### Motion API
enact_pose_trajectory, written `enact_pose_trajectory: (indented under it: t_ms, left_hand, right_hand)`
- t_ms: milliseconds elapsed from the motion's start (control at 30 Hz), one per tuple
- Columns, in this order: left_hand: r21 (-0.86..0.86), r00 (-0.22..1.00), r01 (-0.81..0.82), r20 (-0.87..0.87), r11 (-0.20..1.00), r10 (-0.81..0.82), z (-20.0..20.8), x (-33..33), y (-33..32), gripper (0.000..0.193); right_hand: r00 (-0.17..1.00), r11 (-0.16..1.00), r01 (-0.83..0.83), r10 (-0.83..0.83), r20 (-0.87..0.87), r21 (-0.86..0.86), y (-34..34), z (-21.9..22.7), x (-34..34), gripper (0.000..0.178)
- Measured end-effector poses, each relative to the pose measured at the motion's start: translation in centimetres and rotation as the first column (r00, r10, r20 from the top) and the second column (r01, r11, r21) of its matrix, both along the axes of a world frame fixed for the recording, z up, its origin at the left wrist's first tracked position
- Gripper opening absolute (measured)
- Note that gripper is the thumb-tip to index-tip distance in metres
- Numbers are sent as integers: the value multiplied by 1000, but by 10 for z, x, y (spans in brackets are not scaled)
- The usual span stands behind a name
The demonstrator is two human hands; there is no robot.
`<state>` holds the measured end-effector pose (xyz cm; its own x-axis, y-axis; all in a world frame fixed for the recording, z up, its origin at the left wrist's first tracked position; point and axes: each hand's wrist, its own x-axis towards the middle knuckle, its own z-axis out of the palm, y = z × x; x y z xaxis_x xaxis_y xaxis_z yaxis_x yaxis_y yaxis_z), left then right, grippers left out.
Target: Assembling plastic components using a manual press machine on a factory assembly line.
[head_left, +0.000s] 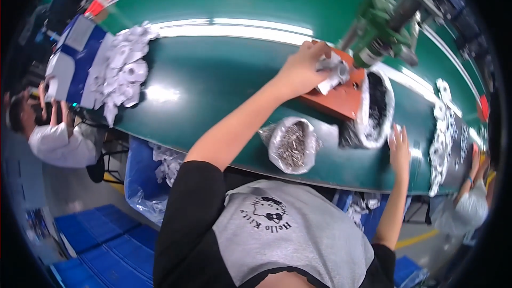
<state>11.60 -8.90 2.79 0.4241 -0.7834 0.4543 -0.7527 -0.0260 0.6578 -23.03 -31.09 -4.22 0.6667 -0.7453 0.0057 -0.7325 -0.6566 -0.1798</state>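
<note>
My left hand (304,73) is closed on a white plastic part (336,73) and keeps it against the top of an orange block (333,101). Above the block's right side hangs the head of a green machine (376,42). My right hand (398,149) rests at the table, its fingers stretched out, with pale fingertips; no held thing can be made out there. Beside it stands a white-lined bag (388,120) with dark small parts inside. Nearer to me is a clear plastic bag (274,146) of small metal pieces, probably screws.
White plastic parts (128,69) are heaped at the left of the green table (213,85), beside a blue and white box (80,56). More white parts (441,133) lie in a row at the right. Blue bins (141,176) stand below the edge. Other people sit on both sides.
</note>
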Motion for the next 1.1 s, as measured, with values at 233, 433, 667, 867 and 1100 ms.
enact_pose_trajectory:
  t_ms: [233,433,667,867,1100]
  left_hand:
    - [-144,547,-421,-828,896,123,-30,70,7,21]
    - [-182,823,-472,-442,863,357,-67,114,27,62]
    - [-199,378,-838,462,509,803,-71,166,187,63]
    - [133,-84,-967,638,-217,765,-49,212,341,73]
    - [16,61,-998,594,64,802,-45,223,370,39]
  right_hand:
    - [961,995,31,-3,278,-96,33,-27,-3,39]
    - [945,998,-1,-18,328,56,33,-11,2,38]
    - [978,990,131,-121,172,-44,40,11,-2,41]
    - [985,989,127,-116,129,-81,45,9,9,23]
    - [939,983,123,-72,337,-134,50,12,13,58]
